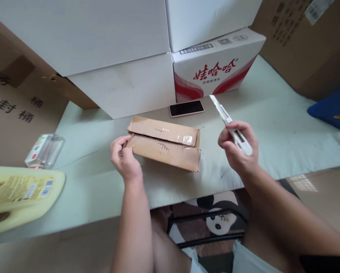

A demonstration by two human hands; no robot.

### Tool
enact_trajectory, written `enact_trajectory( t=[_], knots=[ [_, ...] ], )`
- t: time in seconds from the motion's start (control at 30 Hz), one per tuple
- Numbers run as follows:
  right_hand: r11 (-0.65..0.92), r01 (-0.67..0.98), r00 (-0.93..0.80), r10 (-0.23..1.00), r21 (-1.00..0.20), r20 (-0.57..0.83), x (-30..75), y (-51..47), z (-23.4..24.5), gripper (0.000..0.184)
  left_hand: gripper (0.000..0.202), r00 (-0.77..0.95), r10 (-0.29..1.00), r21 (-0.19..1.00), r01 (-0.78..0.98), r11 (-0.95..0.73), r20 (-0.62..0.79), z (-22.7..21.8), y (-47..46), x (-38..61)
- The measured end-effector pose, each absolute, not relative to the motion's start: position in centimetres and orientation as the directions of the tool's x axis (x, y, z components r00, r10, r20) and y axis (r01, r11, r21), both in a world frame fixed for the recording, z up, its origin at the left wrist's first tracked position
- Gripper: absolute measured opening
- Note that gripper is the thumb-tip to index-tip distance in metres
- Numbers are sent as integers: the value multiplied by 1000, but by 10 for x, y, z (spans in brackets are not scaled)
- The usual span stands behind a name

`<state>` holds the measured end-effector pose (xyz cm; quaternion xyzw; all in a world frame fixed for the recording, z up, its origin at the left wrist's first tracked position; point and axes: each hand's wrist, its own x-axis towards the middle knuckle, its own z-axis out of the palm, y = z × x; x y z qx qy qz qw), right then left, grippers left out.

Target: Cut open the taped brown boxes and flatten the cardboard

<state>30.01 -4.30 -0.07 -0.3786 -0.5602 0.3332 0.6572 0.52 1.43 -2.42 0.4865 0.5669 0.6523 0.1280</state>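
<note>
On the pale table point(272, 125) before me, my left hand point(126, 159) pinching the left edge of the taped cardboard parcel point(166, 146), fingers closed on it, wrist low, my right hand point(240, 151) raised just right of it, clamped round a white utility knife point(223, 113), blade angled up and away.

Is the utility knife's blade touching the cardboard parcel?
No, the right hand holds the knife up in the air to the side of the parcel, its blade clear of the cardboard.
</note>
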Motion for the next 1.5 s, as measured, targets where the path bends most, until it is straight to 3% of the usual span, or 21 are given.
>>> enact_trajectory(
  t=[0.07, 0.17, 0.27, 0.47, 0.63, 0.87, 1.03, 1.37, 1.5],
  knots=[
    [511, -46, 184, 849, -858, 495, 299, -48, 5, 21, 15, -530, 713, 887, 322, -332, 459, -25, 15, 5],
    [484, -127, 84, 875, -866, 477, 299, -55, 12, 20, 13, -584, 697, 909, 249, -335, 417, -25, 17, 5],
    [510, -115, 2, 858, -852, 514, 298, -58, 14, 14, 14, -577, 675, 888, 302, -347, 460, -22, 17, 4],
    [576, -137, 44, 816, -805, 576, 295, -60, 13, 21, 14, -510, 664, 828, 445, -341, 548, -17, 13, 3],
    [497, -28, 43, 868, -867, 495, 299, -66, 7, 24, 15, -521, 685, 854, 399, -333, 510, -14, 14, 10],
    [572, 67, 61, 816, -818, 575, 298, -68, 3, 17, 13, -525, 705, 872, 383, -304, 477, -10, 12, 13],
    [527, 140, 69, 839, -838, 539, 298, -70, 3, 25, 13, -543, 715, 893, 348, -285, 440, -11, 12, 13],
    [520, 120, 78, 844, -846, 530, 297, -71, 1, 29, 14, -547, 722, 901, 339, -272, 424, -11, 13, 14],
    [543, 170, 54, 828, -822, 558, 297, -71, 6, 23, 14, -544, 723, 899, 346, -268, 425, -12, 14, 14]
  ],
)
